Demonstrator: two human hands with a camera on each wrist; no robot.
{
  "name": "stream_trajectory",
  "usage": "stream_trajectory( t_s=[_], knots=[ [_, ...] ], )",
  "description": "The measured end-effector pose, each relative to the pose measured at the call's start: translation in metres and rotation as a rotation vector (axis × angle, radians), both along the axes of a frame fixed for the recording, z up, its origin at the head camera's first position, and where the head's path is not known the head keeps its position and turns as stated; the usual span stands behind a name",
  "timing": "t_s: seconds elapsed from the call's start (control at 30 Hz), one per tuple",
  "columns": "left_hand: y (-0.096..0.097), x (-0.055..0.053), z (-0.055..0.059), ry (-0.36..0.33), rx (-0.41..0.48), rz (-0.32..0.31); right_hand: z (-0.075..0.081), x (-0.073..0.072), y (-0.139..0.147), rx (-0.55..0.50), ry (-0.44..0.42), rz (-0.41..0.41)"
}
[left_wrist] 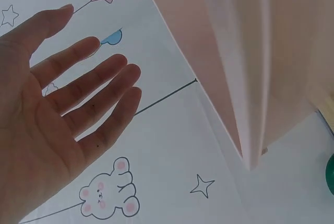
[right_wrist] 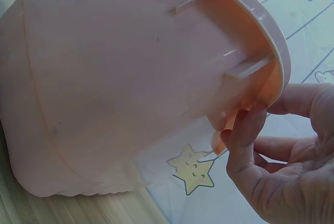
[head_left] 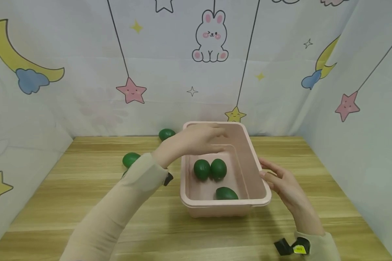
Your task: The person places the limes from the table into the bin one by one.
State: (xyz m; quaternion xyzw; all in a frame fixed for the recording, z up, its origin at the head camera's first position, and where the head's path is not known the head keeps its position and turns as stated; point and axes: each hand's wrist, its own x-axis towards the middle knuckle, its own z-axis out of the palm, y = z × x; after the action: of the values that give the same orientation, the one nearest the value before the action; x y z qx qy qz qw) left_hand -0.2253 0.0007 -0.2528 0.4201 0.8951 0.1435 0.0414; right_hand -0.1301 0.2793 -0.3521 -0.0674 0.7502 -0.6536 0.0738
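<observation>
A pink plastic bin (head_left: 215, 203) stands on the table, with three dark green avocados in it. Two avocados (head_left: 201, 169) lie side by side on the bin's floor, and a third avocado (head_left: 226, 193) is partly hidden behind the front wall. My left hand (head_left: 199, 138) hovers over the bin's far half; in the left wrist view its fingers (left_wrist: 99, 85) are spread and hold nothing. On the right side, my right hand (head_left: 282, 185) pinches the bin's rim between thumb and fingers. The right wrist view shows those fingers (right_wrist: 245, 135) curled at the rim from outside.
Outside the bin, one avocado (head_left: 167, 134) lies at the table's back edge and another avocado (head_left: 131, 159) lies to the left. A further green piece shows beside the left sleeve, mostly hidden. A printed curtain (head_left: 170, 65) hangs behind the wooden table (head_left: 170, 235).
</observation>
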Motion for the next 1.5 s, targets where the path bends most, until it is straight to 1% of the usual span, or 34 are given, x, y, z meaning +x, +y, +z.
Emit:
stream_trajectory(
  t_s=[0.17, 0.3, 0.37, 0.47, 0.67, 0.83, 0.93, 1.07, 1.17, 1.33, 1.4, 1.5],
  knots=[
    [-0.012, 0.002, -0.005, -0.021, 0.071, 0.026, 0.000, 0.000, 0.001, 0.012, 0.000, -0.001],
    [-0.020, 0.004, -0.009, -0.057, 0.139, 0.044, 0.000, 0.001, 0.000, 0.022, -0.006, -0.007],
    [-0.024, 0.005, -0.011, -0.072, 0.168, 0.063, 0.000, 0.001, 0.000, 0.023, -0.010, -0.008],
    [-0.031, 0.007, -0.012, -0.080, 0.203, 0.087, 0.001, 0.001, -0.001, 0.024, -0.013, -0.009],
    [-0.044, 0.010, -0.016, -0.078, 0.274, 0.106, 0.001, 0.001, -0.001, 0.019, -0.013, -0.010],
    [-0.055, 0.010, -0.027, -0.061, 0.342, 0.123, 0.001, 0.001, -0.001, 0.007, -0.009, -0.007],
    [-0.061, 0.011, -0.034, -0.054, 0.386, 0.158, 0.002, 0.001, -0.001, -0.002, -0.006, -0.002],
    [-0.066, 0.012, -0.042, -0.074, 0.429, 0.228, 0.002, 0.001, -0.002, -0.009, -0.004, 0.000],
    [-0.070, 0.013, -0.048, -0.064, 0.449, 0.266, 0.003, 0.001, -0.002, -0.005, -0.012, -0.007],
    [-0.076, 0.015, -0.058, -0.028, 0.499, 0.308, 0.003, 0.001, -0.002, 0.006, -0.015, -0.010],
    [-0.078, 0.016, -0.062, -0.025, 0.523, 0.319, 0.003, 0.001, -0.002, 0.010, -0.012, -0.008],
    [-0.083, 0.017, -0.070, -0.028, 0.535, 0.342, 0.002, 0.001, -0.002, 0.007, -0.005, -0.006]
  ],
)
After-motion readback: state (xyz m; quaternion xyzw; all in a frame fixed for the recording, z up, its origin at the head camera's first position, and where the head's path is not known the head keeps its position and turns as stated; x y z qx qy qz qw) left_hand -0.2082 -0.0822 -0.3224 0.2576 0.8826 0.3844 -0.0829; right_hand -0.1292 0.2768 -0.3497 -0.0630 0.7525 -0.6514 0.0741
